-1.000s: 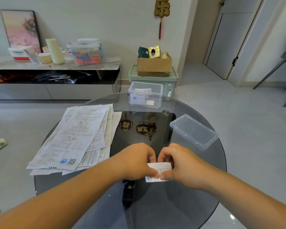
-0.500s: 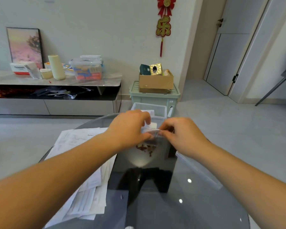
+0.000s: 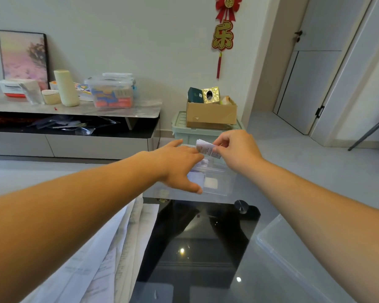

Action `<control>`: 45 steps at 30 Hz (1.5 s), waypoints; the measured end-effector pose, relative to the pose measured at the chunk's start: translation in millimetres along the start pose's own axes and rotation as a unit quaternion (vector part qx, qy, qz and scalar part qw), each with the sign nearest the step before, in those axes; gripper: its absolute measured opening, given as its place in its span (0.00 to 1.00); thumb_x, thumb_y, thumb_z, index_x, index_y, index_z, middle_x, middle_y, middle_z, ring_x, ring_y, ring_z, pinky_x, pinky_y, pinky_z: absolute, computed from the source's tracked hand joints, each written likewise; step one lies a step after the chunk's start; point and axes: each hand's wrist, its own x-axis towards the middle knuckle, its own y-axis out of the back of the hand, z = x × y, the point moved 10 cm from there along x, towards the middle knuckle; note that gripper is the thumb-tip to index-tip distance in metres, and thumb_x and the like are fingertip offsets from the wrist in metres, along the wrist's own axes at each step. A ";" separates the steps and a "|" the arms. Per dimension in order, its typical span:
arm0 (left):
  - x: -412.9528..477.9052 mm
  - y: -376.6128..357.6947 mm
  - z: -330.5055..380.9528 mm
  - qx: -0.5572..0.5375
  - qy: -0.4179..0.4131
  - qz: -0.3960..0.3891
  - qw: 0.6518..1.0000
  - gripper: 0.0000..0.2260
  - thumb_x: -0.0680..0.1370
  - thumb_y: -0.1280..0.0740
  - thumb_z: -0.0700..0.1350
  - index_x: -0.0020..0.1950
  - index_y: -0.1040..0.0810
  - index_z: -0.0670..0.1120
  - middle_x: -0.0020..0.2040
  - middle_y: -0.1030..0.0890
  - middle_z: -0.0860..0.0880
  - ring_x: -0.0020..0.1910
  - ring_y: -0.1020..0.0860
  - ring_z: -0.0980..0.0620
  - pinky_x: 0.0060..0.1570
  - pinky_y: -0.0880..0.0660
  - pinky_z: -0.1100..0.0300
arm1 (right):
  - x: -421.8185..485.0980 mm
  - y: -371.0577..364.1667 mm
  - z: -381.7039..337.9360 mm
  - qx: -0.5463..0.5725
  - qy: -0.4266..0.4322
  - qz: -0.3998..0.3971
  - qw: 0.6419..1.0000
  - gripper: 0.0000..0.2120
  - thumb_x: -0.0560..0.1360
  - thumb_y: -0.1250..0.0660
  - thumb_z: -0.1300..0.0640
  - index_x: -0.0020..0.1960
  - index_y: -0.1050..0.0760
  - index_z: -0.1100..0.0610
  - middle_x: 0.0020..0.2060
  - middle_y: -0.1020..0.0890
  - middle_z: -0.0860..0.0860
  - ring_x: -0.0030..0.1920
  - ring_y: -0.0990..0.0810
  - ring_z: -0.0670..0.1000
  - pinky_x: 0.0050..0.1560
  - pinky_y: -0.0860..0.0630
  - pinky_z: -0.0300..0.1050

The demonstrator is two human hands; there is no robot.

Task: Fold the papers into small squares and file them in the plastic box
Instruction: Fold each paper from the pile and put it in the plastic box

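A clear plastic box point(image 3: 222, 182) stands at the far side of the round glass table point(image 3: 206, 248), with folded papers inside. My right hand point(image 3: 236, 149) pinches a small folded paper point(image 3: 206, 148) just above the box's open top. My left hand point(image 3: 179, 162) reaches over the box's left side, fingers extended and relaxed, thumb against the front wall; it holds nothing that I can see. A stack of unfolded printed sheets point(image 3: 118, 254) lies on the table's left, partly under my left forearm.
The box's clear lid point(image 3: 293, 254) lies on the table at the right, partly under my right forearm. Beyond the table stand a green storage bin point(image 3: 184, 130) with a cardboard box point(image 3: 210, 114) on it and a low TV cabinet point(image 3: 74, 119).
Both hands have carried the folded paper from the table's near edge out to the box. My left hand has let go of it; the right alone now pinches it.
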 end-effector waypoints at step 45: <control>15.3 -10.5 -4.6 -0.038 0.079 -0.009 0.996 0.38 0.70 0.27 0.66 0.74 0.31 0.48 0.73 0.38 0.46 0.72 0.40 0.44 0.70 0.32 0.45 | -3.8 -39.4 -29.3 -0.196 0.125 -0.184 0.955 0.13 0.76 0.41 0.66 0.48 0.18 0.58 0.45 0.17 0.57 0.48 0.19 0.59 0.49 0.20 0.55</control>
